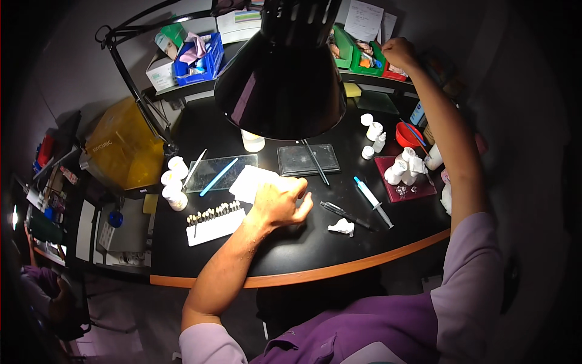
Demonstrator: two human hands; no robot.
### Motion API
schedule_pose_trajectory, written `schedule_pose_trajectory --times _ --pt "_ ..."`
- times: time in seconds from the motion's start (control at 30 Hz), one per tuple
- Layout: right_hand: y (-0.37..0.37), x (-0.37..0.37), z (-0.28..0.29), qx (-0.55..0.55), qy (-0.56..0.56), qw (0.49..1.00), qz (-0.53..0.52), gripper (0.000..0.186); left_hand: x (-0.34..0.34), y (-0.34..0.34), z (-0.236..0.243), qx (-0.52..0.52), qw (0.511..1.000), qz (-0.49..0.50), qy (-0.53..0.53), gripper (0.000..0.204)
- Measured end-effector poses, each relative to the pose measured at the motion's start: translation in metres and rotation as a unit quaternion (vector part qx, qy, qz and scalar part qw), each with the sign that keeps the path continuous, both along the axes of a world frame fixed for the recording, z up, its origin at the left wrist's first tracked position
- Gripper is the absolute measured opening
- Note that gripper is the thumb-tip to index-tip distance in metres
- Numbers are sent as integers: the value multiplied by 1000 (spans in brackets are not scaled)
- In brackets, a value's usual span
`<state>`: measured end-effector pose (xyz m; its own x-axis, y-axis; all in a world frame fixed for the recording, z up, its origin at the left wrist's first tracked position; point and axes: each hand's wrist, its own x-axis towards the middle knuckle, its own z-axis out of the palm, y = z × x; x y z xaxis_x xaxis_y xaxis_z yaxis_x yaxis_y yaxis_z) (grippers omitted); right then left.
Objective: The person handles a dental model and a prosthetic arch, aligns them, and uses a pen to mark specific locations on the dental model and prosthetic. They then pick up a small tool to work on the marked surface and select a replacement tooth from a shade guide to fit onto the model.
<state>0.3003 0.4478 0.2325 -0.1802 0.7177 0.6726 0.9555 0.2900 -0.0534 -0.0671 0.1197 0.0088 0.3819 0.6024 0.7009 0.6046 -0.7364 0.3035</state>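
Observation:
My left hand (280, 201) rests low over the bench, fingers curled in and thumb a little apart. Whatever lies inside it, if anything, is hidden. A white paper sheet (250, 183) sticks out beside its knuckles. Left of it is a white shade-guide holder (217, 229) with a row of tooth-coloured tabs. My right arm stretches to the far right, where my right hand (398, 53) is closed above a red bin (395, 74); its fingertips are too small to make out. A black pen (342, 212) and a crumpled white tissue (342, 227) lie right of my left hand.
A black lamp (282, 91) hangs over the middle. White jars (174, 197) stand at left, more bottles (397, 170) on a maroon tray (402, 193) at right. A syringe (373, 201), glass slab (239, 165), red bowl (410, 134) and blue bin (203, 57) are around.

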Motion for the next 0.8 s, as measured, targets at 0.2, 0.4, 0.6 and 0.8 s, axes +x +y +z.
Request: schedule_pose_trajectory --times 0.2,0.4,0.6,0.8 --pt "-12 2 -18 -92 31 994 40 13 6 0 2 17 1000 -9 -15 24" --pt "-184 -85 -77 -321 -38 916 236 15 -4 0 -5 17 999 19 -27 22" --pt "-290 -74 -127 -364 -52 890 269 21 0 -1 -1 -7 1000 16 -18 15" --pt "-342 -32 -166 -325 79 922 194 16 -3 -2 -3 -38 999 23 0 5"
